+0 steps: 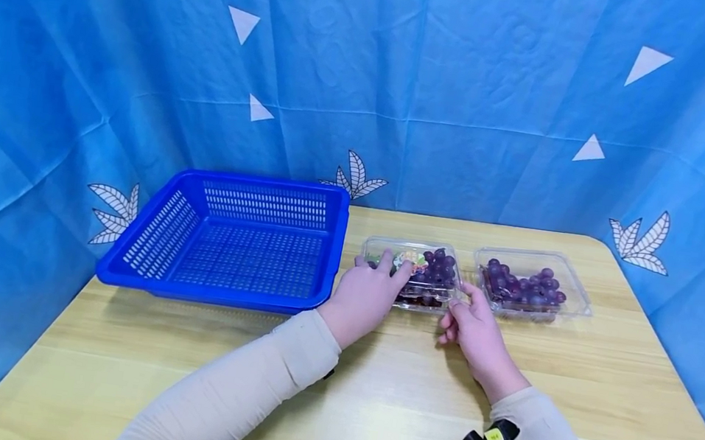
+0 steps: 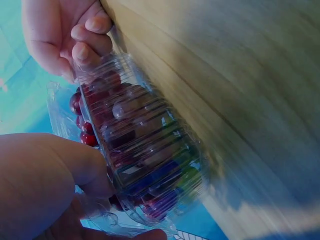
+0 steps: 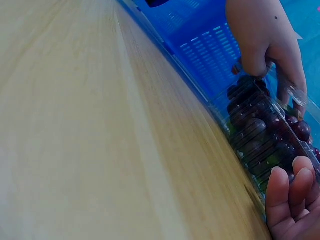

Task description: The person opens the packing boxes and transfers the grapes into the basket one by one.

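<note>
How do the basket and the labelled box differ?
The basket is opaque blue; the labelled box is clear.
The basket is larger than the labelled box.
The basket has slotted walls, while the labelled box has ribbed ones.
Grapes show inside the labelled box, none inside the basket.
Both are roughly rectangular.

Label (image 1: 415,260) on grape box (image 1: 440,278) illegibly small

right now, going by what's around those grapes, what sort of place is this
Probably a staged recording corner, though I can't be sure: patterned blue cloth hangs behind and on both sides of a wood-grain table, which holds a blue basket and boxed grapes.
</note>
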The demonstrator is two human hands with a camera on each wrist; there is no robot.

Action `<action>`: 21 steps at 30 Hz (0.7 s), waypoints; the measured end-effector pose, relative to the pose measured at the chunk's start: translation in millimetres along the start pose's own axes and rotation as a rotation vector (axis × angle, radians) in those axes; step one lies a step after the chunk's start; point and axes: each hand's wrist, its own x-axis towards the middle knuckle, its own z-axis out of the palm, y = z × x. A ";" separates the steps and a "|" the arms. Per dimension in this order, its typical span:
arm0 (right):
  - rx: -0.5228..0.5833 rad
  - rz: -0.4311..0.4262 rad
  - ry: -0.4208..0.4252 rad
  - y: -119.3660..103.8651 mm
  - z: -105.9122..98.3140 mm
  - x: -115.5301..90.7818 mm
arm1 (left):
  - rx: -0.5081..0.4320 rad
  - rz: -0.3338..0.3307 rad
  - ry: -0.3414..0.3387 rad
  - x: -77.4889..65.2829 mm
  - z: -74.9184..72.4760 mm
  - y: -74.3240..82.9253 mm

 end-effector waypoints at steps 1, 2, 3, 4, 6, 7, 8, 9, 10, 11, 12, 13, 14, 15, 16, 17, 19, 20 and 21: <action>0.000 0.000 0.001 0.4 0.1 0.2 | 0.006 -0.004 -0.003 -0.1 -0.4 0.3; -0.001 0.000 0.003 0.8 0.1 0.4 | 0.012 -0.008 -0.005 -0.2 -0.6 0.7; -0.001 0.001 0.004 1.0 0.2 0.3 | 0.018 -0.012 -0.009 -0.2 -0.9 1.0; 0.000 0.002 0.004 1.4 0.2 0.3 | 0.023 -0.016 -0.012 -0.2 -1.4 1.2; -0.001 0.004 0.003 1.9 0.3 0.3 | 0.026 -0.025 -0.022 -0.4 -2.2 1.5; -0.001 0.002 0.002 1.9 0.1 0.3 | 0.026 -0.029 -0.027 -0.5 -2.5 1.6; 0.000 0.003 0.001 2.3 0.0 0.4 | 0.020 -0.035 -0.031 -0.5 -2.6 1.7; 0.002 0.003 0.001 2.7 -0.1 0.6 | 0.016 -0.038 -0.034 -0.6 -2.6 1.9; 0.004 0.004 0.000 3.2 -0.1 0.8 | 0.010 -0.041 -0.035 -0.8 -2.4 2.0; 0.005 0.003 -0.001 3.4 -0.2 1.0 | 0.001 -0.044 -0.032 -0.9 -2.0 2.2; 0.005 0.001 -0.002 3.7 -0.3 1.2 | -0.006 -0.048 -0.024 -1.1 -1.5 2.4; 0.006 -0.001 -0.002 3.8 -0.4 1.3 | -0.016 -0.050 -0.015 -1.0 -0.8 2.6; 0.006 -0.004 -0.003 4.1 -0.3 1.5 | -0.023 -0.052 -0.006 -1.2 -0.4 2.8; 0.005 -0.007 -0.002 4.2 -0.3 1.7 | -0.024 -0.053 0.003 -1.5 0.0 3.0; 0.004 -0.010 -0.002 4.2 -0.2 1.8 | -0.028 -0.054 0.011 -1.6 0.2 3.2; 0.002 -0.013 -0.003 4.0 -0.1 2.0 | -0.033 -0.054 0.017 -1.5 0.2 3.6; 0.001 -0.017 -0.002 3.8 -0.1 2.3 | -0.037 -0.043 0.026 -1.0 -0.1 4.7; -0.002 -0.019 -0.002 3.9 -0.1 2.6 | -0.037 -0.033 0.033 -0.9 -0.6 5.4; -0.005 -0.020 -0.001 3.7 -0.2 2.8 | -0.040 -0.021 0.043 -0.4 -1.1 6.1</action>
